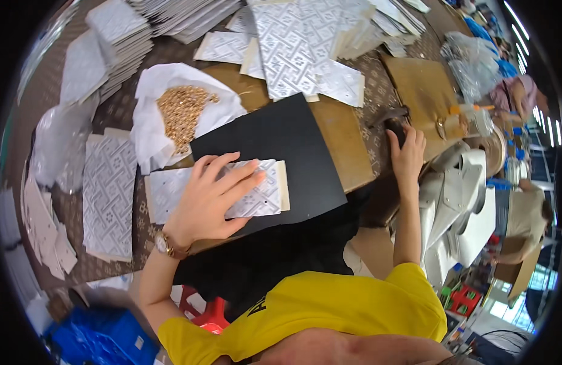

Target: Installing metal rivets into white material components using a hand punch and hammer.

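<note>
My left hand (214, 204), a watch at its wrist, lies with fingers spread on a silver-white patterned panel (266, 188) with a cream edge. Under the panel is a black board (293, 140), and small dark dots show on the panel's face. Off to the right, my right hand (407, 149) is closed around the dark handle of what looks like a hammer (395, 126); its head points away from me. Just beyond the left hand, a white paper wrap (148, 100) holds a heap of small gold-coloured metal pieces (182, 112).
Stacks of patterned panels (287, 45) cover the far side, with another panel (109, 191) at left beside a clear plastic bag (65, 146). Brown cardboard (421, 91), a jar (469, 121) and white moulded parts (454, 188) stand at right. Other people (524, 213) are farther off.
</note>
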A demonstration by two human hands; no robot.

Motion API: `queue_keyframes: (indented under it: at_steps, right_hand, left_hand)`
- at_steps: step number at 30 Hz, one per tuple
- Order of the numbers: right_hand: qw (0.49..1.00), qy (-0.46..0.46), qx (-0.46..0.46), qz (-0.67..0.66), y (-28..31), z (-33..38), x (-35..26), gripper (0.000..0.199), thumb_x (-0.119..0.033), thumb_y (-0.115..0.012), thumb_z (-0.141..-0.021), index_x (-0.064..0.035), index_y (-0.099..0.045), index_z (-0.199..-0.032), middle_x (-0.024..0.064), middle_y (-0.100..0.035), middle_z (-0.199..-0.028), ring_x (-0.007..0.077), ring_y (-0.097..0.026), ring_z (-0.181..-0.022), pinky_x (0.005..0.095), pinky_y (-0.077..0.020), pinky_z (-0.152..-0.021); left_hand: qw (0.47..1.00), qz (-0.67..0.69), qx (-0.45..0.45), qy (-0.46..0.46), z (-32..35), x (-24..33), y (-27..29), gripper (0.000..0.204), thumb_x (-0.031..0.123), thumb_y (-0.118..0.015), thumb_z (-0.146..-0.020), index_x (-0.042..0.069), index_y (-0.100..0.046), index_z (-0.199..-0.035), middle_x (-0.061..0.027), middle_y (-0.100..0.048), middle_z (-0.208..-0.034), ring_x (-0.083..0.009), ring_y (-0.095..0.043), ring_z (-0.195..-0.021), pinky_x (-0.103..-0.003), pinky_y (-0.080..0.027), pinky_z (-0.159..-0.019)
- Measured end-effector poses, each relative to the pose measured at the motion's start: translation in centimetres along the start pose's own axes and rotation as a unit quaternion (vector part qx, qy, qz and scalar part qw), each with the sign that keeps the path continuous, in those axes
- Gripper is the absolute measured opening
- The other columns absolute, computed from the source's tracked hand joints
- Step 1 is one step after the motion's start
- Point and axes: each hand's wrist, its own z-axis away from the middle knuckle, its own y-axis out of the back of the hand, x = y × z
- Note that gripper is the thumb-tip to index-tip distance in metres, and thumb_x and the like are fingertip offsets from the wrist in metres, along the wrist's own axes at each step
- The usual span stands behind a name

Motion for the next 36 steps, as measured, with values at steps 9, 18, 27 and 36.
queue_keyframes:
  at_steps: [9,18,27,36]
  right_hand:
    - [0.930,-0.022,-0.211,-0.300,7.1,2.8,-7.8,0.023,-0.014,-0.060,-0.104,0.0021,-0.061,-0.120,0.0162,-0.067,-0.105,0.0250,-0.061,-0.075,0.0360,-0.0514,-0.073]
    - [0.797,0.157,-0.329,-0.482,10.9,1.3,-15.8,0.023,-0.012,-0.059,-0.106,0.0032,-0.061,-0.122,0.0118,-0.068,-0.106,0.0147,-0.065,-0.077,0.0274,-0.0526,-0.071]
    - [0.856,0.163,-0.321,-0.371,8.5,0.3,-14.7,0.033,-0.002,-0.056,-0.101,-0.0017,-0.060,-0.134,0.0096,-0.072,-0.099,0.0175,-0.067,-0.075,0.0295,-0.0529,-0.067]
    - [0.998,0.012,-0.013,-0.066,3.8,-0.1,-1.5,0.029,-0.010,-0.064,-0.100,-0.0070,-0.069,-0.129,0.0115,-0.073,-0.093,0.0225,-0.066,-0.076,0.0339,-0.0532,-0.074]
  left_hand:
    - [1.000,0.006,0.009,-0.021,1.1,-0.3,-0.5,0.061,0.024,-0.083,-0.072,0.016,-0.067,-0.130,-0.0052,-0.054,-0.150,-0.0342,-0.049,-0.135,-0.050,-0.039,-0.108]
    - [0.999,0.018,0.035,-0.026,0.9,-0.9,-0.5,0.056,0.025,-0.084,-0.071,0.018,-0.069,-0.125,-0.0103,-0.059,-0.137,-0.0344,-0.052,-0.133,-0.050,-0.041,-0.106]
    - [0.999,0.022,0.039,-0.028,1.1,-1.2,-0.7,0.053,0.024,-0.084,-0.072,0.017,-0.069,-0.122,-0.0092,-0.059,-0.136,-0.0335,-0.053,-0.132,-0.049,-0.042,-0.105]
    - [0.997,-0.008,0.022,-0.079,1.0,-1.2,-1.1,0.050,0.022,-0.082,-0.076,0.017,-0.068,-0.123,0.0019,-0.055,-0.150,-0.0325,-0.052,-0.133,-0.050,-0.042,-0.106]
